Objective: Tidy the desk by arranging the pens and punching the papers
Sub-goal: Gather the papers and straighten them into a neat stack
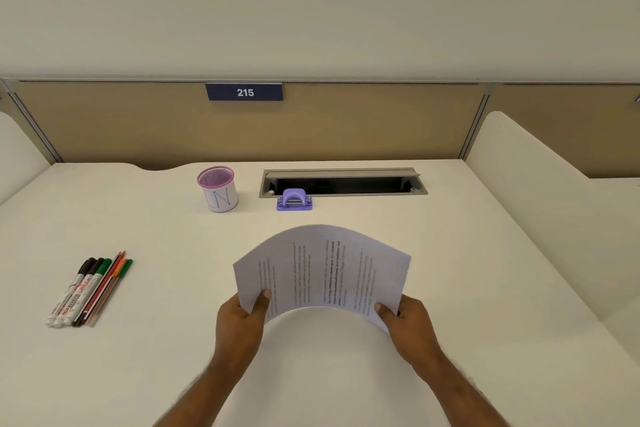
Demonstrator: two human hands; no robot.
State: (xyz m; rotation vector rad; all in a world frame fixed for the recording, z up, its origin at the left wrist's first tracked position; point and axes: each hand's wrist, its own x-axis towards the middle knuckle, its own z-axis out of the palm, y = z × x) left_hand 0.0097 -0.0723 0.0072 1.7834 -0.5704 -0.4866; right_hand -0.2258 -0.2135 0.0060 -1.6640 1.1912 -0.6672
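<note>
Printed papers (322, 270) are held above the desk, bowed upward in an arch. My left hand (239, 319) grips their near left corner and my right hand (407, 317) grips the near right corner, thumbs on top. A small purple hole punch (294, 200) stands beyond the papers near the desk's back. To its left stands a pink mesh pen cup (219, 188) wrapped in white paper, with nothing visible inside. Several pens and markers (91, 289) lie side by side on the desk at the left.
The white desk (467, 253) ends at a tan partition with a sign reading 215 (245, 92). An open grey cable tray (343, 182) is sunk into the desk behind the punch. White side dividers rise at the left and right (540, 184).
</note>
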